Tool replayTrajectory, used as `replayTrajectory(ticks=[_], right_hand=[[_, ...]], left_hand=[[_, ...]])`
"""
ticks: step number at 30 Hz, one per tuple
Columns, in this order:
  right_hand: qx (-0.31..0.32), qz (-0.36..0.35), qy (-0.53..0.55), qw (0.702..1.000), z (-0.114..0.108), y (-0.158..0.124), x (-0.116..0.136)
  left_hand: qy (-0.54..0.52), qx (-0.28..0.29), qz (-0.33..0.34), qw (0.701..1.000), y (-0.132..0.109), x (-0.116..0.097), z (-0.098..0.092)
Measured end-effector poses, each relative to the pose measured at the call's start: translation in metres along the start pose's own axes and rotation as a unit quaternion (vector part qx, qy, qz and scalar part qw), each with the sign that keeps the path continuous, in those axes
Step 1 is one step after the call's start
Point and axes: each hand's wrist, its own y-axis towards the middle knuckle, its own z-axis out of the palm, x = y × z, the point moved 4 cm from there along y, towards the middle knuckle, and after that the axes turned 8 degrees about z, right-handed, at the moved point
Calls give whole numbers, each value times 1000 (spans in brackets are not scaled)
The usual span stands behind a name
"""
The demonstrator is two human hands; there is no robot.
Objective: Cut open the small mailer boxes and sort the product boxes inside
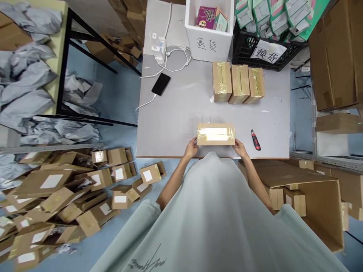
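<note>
Between my two hands is a brown cardboard box [216, 141], sealed with shiny tape and bearing a white label. My left hand [191, 147] grips its left end, and my right hand [239, 148] grips its right end, near the front edge of the table. To the right of my right hand lies a red and black utility knife [255, 139]. Farther back stand three taped cardboard boxes [240, 85] side by side. The underside of the held box is hidden.
On the grey table [176, 117] are a charging phone [161, 84], a power strip [160, 51], a white bin [208, 49] and a black crate [241, 53] of green cartons. Opened boxes [90, 219] cover the left floor; a large carton [326, 211] stands at right.
</note>
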Motion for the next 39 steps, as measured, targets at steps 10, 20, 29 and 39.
replayTrajectory(ticks=[10, 20, 29, 39], right_hand=[[8, -42, 46, 998, -12, -13, 37], [13, -12, 50, 999, 4, 3, 28], [-25, 36, 20, 999, 4, 4, 2], [-39, -60, 40, 997, -16, -13, 60]], left_hand=[[-68, 29, 10, 997, 0, -33, -5], [-65, 9, -61, 996, 10, -30, -4], [-51, 8, -101, 993, -4, -15, -1], [-89, -37, 18, 995, -1, -68, -24]])
